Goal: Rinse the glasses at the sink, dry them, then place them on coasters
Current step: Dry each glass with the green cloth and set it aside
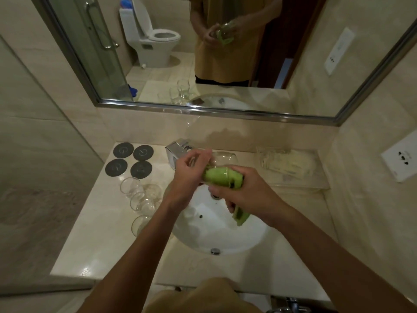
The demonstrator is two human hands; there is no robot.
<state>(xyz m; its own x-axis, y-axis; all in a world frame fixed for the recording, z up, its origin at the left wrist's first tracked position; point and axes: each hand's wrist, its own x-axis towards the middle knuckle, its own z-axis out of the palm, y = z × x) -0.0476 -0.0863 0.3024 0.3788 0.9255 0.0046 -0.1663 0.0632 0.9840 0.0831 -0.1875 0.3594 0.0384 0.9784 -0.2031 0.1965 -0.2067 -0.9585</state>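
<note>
Head view: both hands over the white sink (243,236). Left hand (191,170) fingers curled round the clear glass (222,159), held on its side above the basin, mouth toward the right. Right hand (246,193) grips the green cloth (222,178), front part stuffed into the glass, tail hanging below the palm. Table (94,233) left of the sink carries several more clear glasses (141,199), grouped close together. Behind them four dark round coasters (129,160) in a two-by-two block, nothing on them. Chrome tap (177,151) just behind the left hand. Mirror (203,53) on the wall above.
</note>
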